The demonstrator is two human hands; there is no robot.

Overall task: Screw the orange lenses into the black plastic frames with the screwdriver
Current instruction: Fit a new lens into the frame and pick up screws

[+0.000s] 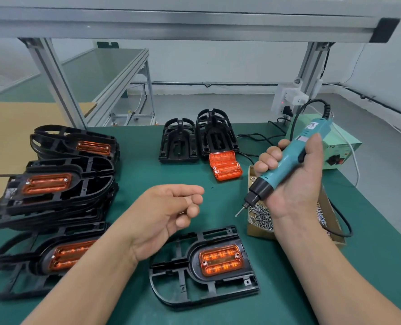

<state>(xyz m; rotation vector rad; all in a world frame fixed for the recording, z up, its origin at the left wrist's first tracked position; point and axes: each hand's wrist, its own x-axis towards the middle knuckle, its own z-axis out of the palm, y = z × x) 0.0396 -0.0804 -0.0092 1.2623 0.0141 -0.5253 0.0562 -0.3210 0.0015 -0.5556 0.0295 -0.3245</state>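
R hand (298,184) clamped round screwdriver (286,164) | L hand (164,209) fingers loosely curled, hold unclear | lens (220,260) sat in near frame (192,268)

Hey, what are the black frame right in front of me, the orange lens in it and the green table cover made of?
The black ribbed frame looks like moulded plastic, semi-matte, with thin ribs and soft highlights. The orange rectangular lens seems clear tinted plastic, glossy: ridges show through it. The green table cover is probably a rubber or vinyl mat, matte, no glare.
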